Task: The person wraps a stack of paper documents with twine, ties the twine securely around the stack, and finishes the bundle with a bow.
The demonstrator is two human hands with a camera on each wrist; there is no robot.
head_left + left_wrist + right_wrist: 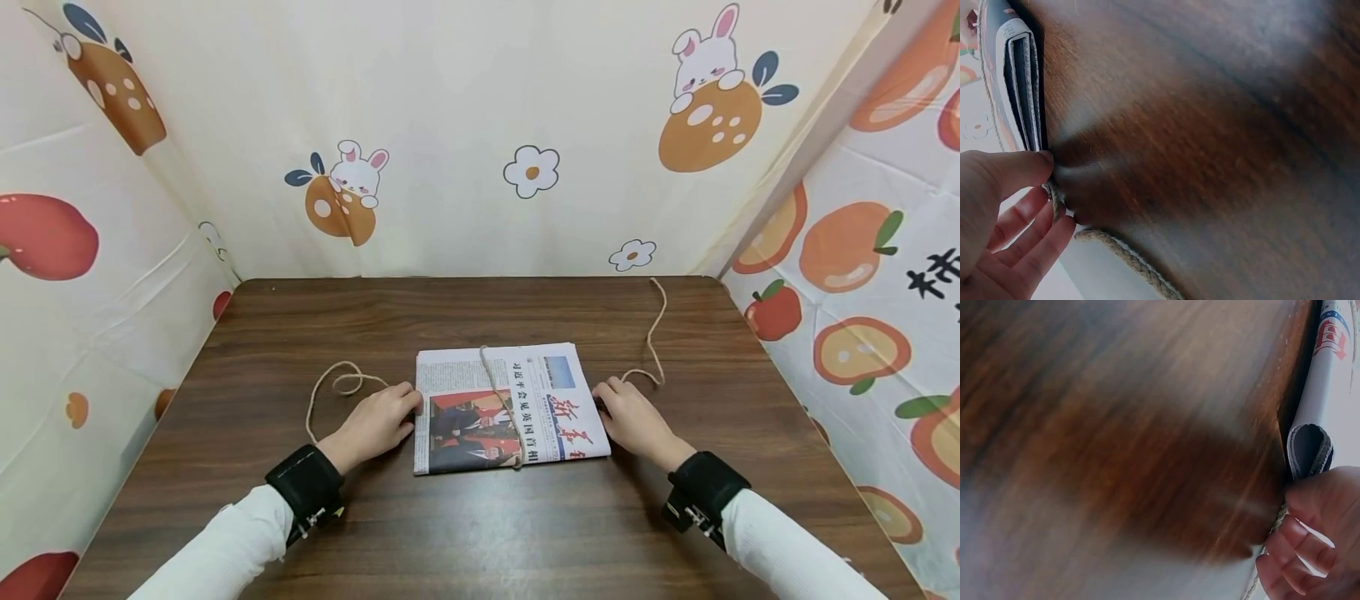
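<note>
A folded newspaper [465, 377] lies flat on the table, with a strand of twine [495, 387] running across its top from far edge to near edge. My left hand [378, 421] is at the newspaper's left edge; in the left wrist view its thumb and fingers pinch the twine [1055, 203] beside the folded sheets. At the right edge, my right hand [636, 421] likewise pinches the twine [1280, 515], thumb close against the paper's folded end. How the twine runs beneath the newspaper is hidden.
A loose loop of twine [330, 372] lies left of the newspaper. Another loose length [651, 342] winds toward the back right table edge. Printed curtains [450, 108] stand behind and on both sides of the brown wooden table [510, 533].
</note>
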